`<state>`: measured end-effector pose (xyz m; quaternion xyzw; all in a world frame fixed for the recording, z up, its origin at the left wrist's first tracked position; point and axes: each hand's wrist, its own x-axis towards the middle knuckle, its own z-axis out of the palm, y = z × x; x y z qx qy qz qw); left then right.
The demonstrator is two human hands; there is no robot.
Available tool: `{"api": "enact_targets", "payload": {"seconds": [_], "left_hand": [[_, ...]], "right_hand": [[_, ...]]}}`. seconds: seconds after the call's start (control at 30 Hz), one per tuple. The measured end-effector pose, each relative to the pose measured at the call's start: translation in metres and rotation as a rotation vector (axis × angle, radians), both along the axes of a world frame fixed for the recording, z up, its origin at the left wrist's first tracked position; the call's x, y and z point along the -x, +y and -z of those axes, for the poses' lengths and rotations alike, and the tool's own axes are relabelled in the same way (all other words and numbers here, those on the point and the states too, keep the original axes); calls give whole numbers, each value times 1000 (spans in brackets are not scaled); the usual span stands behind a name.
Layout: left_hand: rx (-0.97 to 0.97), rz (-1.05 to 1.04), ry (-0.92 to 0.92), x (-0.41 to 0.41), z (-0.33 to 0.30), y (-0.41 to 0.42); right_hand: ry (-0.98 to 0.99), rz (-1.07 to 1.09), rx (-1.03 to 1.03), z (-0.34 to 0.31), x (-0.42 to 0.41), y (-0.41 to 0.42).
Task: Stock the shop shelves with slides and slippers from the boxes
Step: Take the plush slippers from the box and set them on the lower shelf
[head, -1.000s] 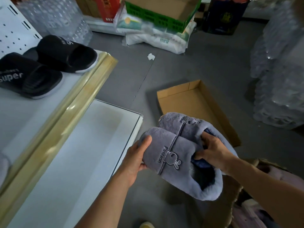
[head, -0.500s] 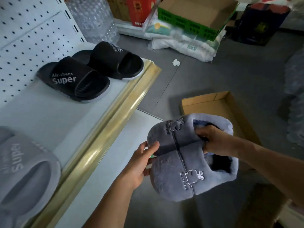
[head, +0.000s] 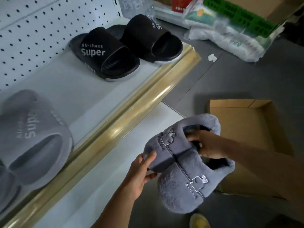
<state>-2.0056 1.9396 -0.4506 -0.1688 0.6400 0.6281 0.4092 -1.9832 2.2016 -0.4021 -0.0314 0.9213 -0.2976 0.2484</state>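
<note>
A pair of fluffy grey-blue slippers (head: 181, 162) with rabbit emblems hangs side by side above the lower shelf's edge. My right hand (head: 209, 145) grips both at their openings, fingers tucked inside. My left hand (head: 141, 171) holds the toe of the far slipper between thumb and fingers. On the upper shelf (head: 79, 89) with its gold front rail stand a black pair of "Super" slides (head: 125, 48) at the back and a grey "Super" slide (head: 31, 137) at the left.
A white lower shelf (head: 102, 183) juts out beneath the gold rail. An open cardboard box (head: 250, 129) lies on the grey floor to the right. White sacks and a green crate (head: 236, 27) sit at the back. Pegboard backs the upper shelf.
The pair of slippers has been turned and carried left toward the shelves, held by both hands throughout. My view has swung left, bringing the grey slide and pegboard into sight.
</note>
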Motion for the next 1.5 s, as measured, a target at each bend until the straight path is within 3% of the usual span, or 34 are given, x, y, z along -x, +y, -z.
{"api": "enact_targets", "payload": {"seconds": [0.33, 0.57, 0.67, 0.83, 0.93, 1.07, 1.2, 1.5], "left_hand": [[-38, -227, -72, -34, 101, -16], [-73, -388, -62, -21, 156, -40], [-94, -457, -64, -15, 171, -50], [-109, -538, -86, -6, 189, -56], [-112, -583, -92, 1, 200, -55], [-99, -608, -110, 2, 212, -54], [-86, -602, -137, -10, 205, -54], [-147, -481, -239, -55, 106, -66]], "right_hand": [[-44, -282, -193, 90, 48, -19], [217, -563, -352, 144, 116, -70], [239, -598, -387, 157, 135, -88], [372, -865, -468, 167, 155, -106], [344, -725, -484, 183, 170, -115], [284, -704, -580, 196, 177, -122], [298, -745, -550, 200, 162, -119], [251, -815, -549, 108, 110, -114]]}}
